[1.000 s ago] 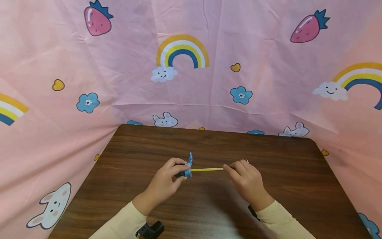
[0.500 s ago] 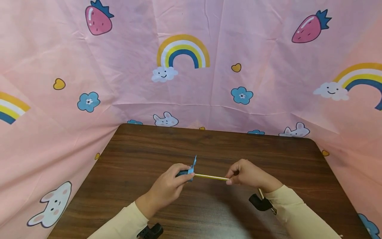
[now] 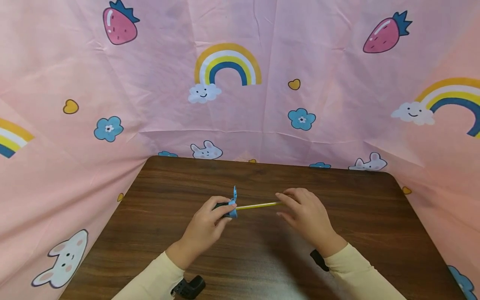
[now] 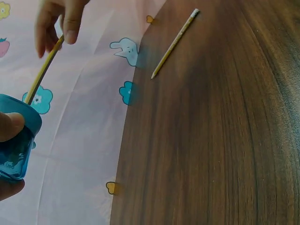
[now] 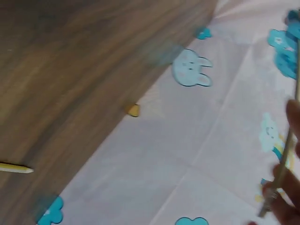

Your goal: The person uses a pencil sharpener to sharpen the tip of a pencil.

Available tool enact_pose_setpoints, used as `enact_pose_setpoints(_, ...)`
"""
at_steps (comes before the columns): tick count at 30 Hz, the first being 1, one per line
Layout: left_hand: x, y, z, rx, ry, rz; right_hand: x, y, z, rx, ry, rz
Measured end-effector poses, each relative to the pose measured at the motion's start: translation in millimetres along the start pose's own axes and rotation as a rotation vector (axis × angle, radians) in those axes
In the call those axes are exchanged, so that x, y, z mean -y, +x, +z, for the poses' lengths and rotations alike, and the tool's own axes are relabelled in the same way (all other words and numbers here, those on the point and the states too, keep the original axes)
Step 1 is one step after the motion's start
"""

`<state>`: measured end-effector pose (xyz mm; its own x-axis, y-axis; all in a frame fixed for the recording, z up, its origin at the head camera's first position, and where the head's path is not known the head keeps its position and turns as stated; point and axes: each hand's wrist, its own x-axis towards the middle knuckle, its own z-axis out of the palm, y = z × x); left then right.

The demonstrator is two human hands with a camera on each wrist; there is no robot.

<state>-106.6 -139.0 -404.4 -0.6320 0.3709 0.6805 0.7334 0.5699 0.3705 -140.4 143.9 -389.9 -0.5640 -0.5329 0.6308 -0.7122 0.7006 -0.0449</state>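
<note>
My left hand (image 3: 202, 225) grips a blue pencil sharpener (image 3: 233, 213) with a see-through body; its small lid (image 3: 235, 193) stands flipped up. From the sharpener's mouth a yellow pencil (image 3: 258, 206) sticks out to the right, its tip hidden inside. At the pencil's far end is my right hand (image 3: 309, 218), thumb and forefinger spread apart in the head view. The left wrist view has the pencil (image 4: 44, 70) running in between the thumb and curled fingers of that hand. In the right wrist view its end passes among blurred fingers (image 5: 281, 197).
A second yellow pencil (image 4: 174, 44) lies on the dark wooden table (image 3: 180, 179), also caught at the edge of the right wrist view. A pink patterned cloth (image 3: 262, 108) hangs behind and beside the table.
My right hand has turned over and back at the pencil's end, its thumb now apart from the forefinger. The sharpener and pencil dipped, then rose and shifted slightly left.
</note>
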Motion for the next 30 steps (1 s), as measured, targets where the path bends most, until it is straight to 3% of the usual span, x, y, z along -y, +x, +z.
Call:
enact_pose_setpoints(4, -1.3, -2.2, -1.2, 0.006, -0.060, -0.055, 0.8, -6.0, 10.0, -0.202, -0.050, -0.133)
enact_pose_setpoints(8, -6.5, -2.0, -2.5, 0.021, -0.118, -0.128, 1.9, -8.7, 17.7, -0.351, -0.093, -0.197)
enact_pose_setpoints(12, -12.7, -0.7, -4.1, 0.069, -0.166, -0.221, -0.6, -8.9, 21.5, -0.446, -0.106, -0.250)
enact_pose_setpoints(15, -15.5, -0.5, -5.0, 0.109, -0.182, -0.260, -1.3, -8.2, 20.7, -0.453, -0.098, -0.263)
enact_pose_setpoints(19, -14.7, -1.7, -4.8, 0.126, -0.129, -0.190, 2.4, -8.2, 13.2, -0.285, -0.044, -0.163)
enact_pose_setpoints(23, -11.6, -1.4, -3.1, 0.119, -0.020, -0.046, 3.9, -6.0, 1.8, -0.010, 0.091, -0.011)
enact_pose_setpoints(25, -9.6, -0.8, -2.3, 0.115, 0.022, 0.025, 1.7, -2.4, -5.3, 0.200, 0.244, 0.099)
enact_pose_setpoints(28, -6.5, -0.5, -1.5, 0.116, 0.048, 0.116, -6.3, 5.9, -14.0, 0.549, 0.571, 0.332)
enact_pose_setpoints(30, -4.4, -0.6, -1.3, 0.119, 0.052, 0.168, -12.6, 11.6, -16.9, 0.714, 0.740, 0.479)
